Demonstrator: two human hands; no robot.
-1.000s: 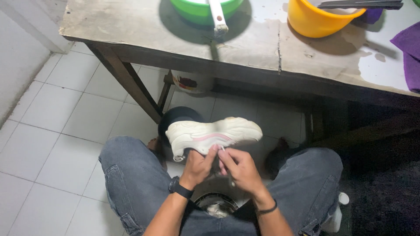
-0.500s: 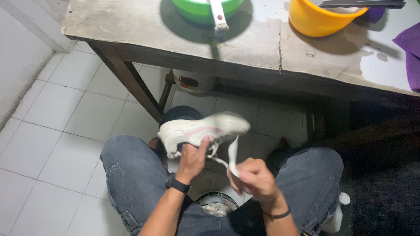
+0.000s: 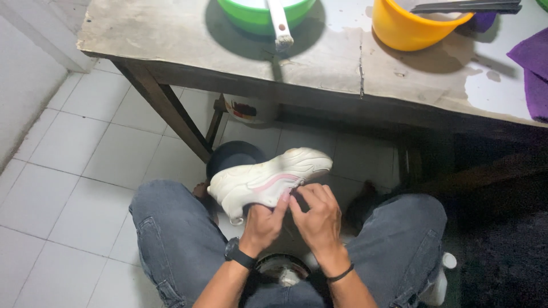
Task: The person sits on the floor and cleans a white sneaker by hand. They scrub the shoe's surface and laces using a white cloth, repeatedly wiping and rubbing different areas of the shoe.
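Item: white chunky-soled sneaker with a pink side stripe [image 3: 268, 181], held on its side above the seated person's lap, toe pointing toward two o'clock, heel toward eight o'clock.

Left hand [image 3: 264, 223]: closed around the sneaker's underside near the heel, fingers curled up against the shoe; black wristwatch [image 3: 238, 254] on the wrist.

Right hand [image 3: 317, 218]: just beside the left at three o'clock, fingers bent and pinched at the shoe's opening; whether it grips a lace cannot be told. Thin black band [image 3: 341, 275] on the wrist.

Surroundings: grey denim trousers [image 3: 171, 239] on both knees; white tiled floor [image 3: 74, 171]. At twelve o'clock, a worn grey wooden table [image 3: 188, 40] carrying a green plastic basin [image 3: 257, 14] with a white-handled brush [image 3: 281, 25] across it, a yellow plastic bucket [image 3: 408, 25] at one o'clock, and a purple cloth [image 3: 531, 68] at two o'clock. Round metal-rimmed object [image 3: 281, 268] between the knees at six o'clock.
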